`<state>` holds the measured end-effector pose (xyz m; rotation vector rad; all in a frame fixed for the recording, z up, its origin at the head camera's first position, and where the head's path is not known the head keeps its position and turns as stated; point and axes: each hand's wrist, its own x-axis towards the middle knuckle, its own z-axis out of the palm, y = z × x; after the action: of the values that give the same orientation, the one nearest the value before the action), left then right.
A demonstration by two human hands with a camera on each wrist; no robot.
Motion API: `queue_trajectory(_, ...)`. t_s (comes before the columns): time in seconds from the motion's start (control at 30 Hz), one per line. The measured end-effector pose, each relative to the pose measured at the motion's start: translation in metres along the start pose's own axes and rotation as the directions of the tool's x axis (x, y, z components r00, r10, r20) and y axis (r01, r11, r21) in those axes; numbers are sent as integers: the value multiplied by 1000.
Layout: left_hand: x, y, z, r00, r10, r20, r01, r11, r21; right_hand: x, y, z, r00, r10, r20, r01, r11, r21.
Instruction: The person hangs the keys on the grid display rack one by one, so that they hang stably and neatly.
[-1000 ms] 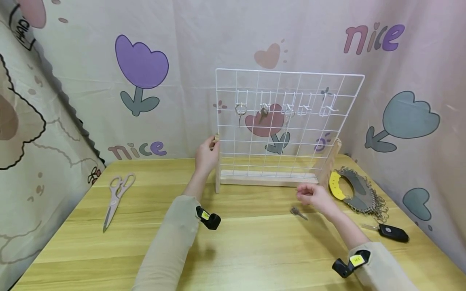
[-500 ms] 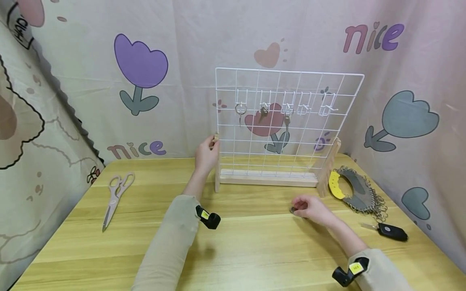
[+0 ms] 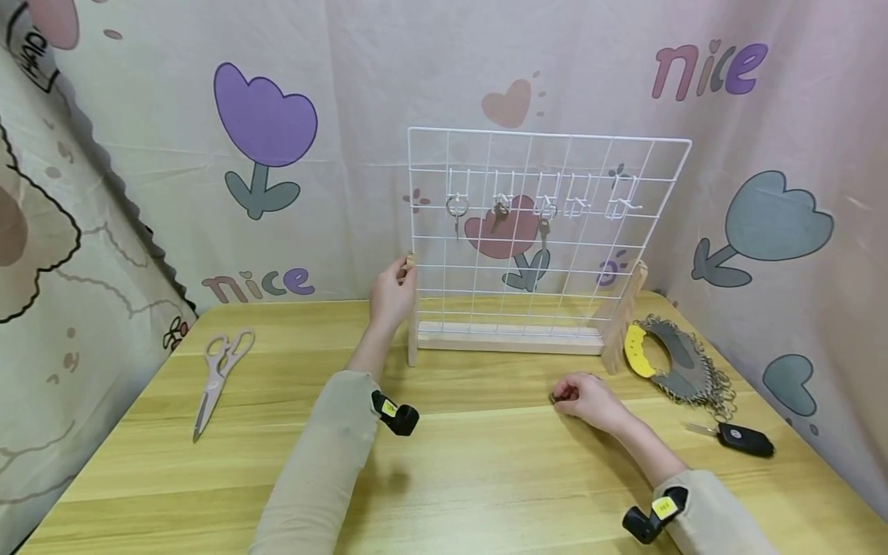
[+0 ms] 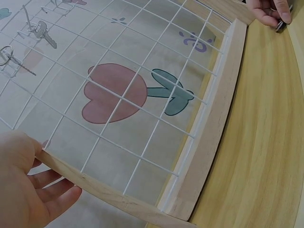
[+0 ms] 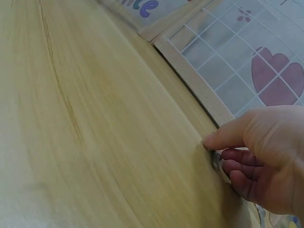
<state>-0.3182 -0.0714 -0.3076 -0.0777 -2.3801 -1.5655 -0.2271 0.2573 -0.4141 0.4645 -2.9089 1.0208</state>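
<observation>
A white wire grid rack stands on a wooden base (image 3: 509,340) at the back of the table. At its left end, my left hand (image 3: 391,294) grips the wooden side post (image 4: 107,194), thumb on one face and fingers behind. In front of the rack's right half, my right hand (image 3: 595,402) pinches a small key (image 5: 215,159) low over the tabletop, thumb against fingers; the fingers hide much of it. Three hooks on the grid carry keys on rings: a left key (image 3: 457,210), a middle key (image 3: 500,211) and a right key (image 3: 545,222). Two hooks further right hold nothing.
White-handled scissors (image 3: 218,378) lie at the table's left. To the right of the rack rest a chainmail piece with a yellow strip (image 3: 637,351) and a black car key (image 3: 745,439). A printed curtain (image 3: 361,92) hangs close behind the rack.
My right hand has come down from above the loose key and taken hold of it on the table. The left hand stays on the post. The right hanging key has turned on its hook.
</observation>
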Motion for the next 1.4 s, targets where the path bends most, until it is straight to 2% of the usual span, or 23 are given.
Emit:
queue_trajectory(0.13, 0, 0, 0, 1000, 5, -1, -5, 1000, 8, 1, -1, 3, 999, -9, -31, 8, 999, -43)
queue_trajectory(0.4, 0, 0, 1, 1000, 12, 3, -12, 1000, 7, 5, -7, 9, 996, 19, -88, -34, 983, -178)
queue_trajectory(0.53, 0, 1, 1, 1000, 7, 3, -7, 1000, 2, 5, -9, 9, 996, 15, -88, -31, 981, -191)
queue_trajectory(1.03, 0, 0, 0, 1000, 8, 0, -8, 1000, -3, 2, -2, 2, 993, 0, -117, -1, 1000, -10)
queue_trajectory(1.17, 0, 0, -1, 1000, 21, -6, -21, 1000, -5, 4, -4, -3, 993, 16, -120, -11, 999, 47)
queue_trajectory(1.4, 0, -1, -1, 1000, 23, -1, -23, 1000, -5, 6, -6, -15, 993, -1, -122, 20, 988, 156)
